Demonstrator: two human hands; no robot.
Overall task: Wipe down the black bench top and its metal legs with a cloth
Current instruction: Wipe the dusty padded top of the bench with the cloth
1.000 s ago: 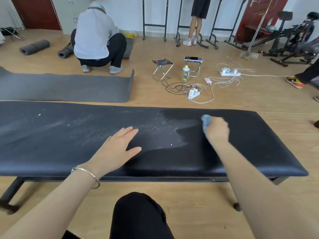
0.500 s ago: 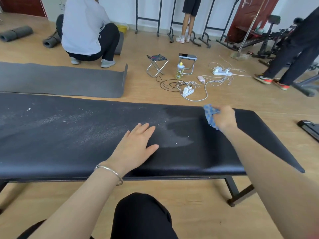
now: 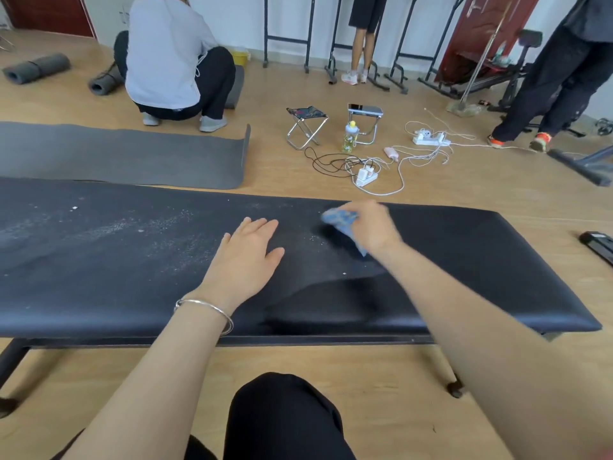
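Observation:
A long black padded bench top (image 3: 464,260) stretches across the view. White dust covers its left and middle parts; the right part is dark and clean. My left hand (image 3: 243,257) rests flat on the top near the middle, fingers straight, a silver bangle on the wrist. My right hand (image 3: 373,227) grips a crumpled blue cloth (image 3: 341,220) and presses it on the top near the far edge, at the border of the dusty area. A dark metal leg (image 3: 11,360) shows under the left end, and a leg foot (image 3: 454,390) shows under the right.
A grey mat (image 3: 132,154) lies on the wooden floor behind the bench. A person crouches beyond it. Two folding stools (image 3: 306,126), a bottle (image 3: 350,137), power strips and cables (image 3: 366,175) lie behind. Another person stands at the right, near gym equipment.
My right hand has swept the cloth leftward along the far edge into the dusty area. My left hand stays flat on the top. The view has shifted slightly.

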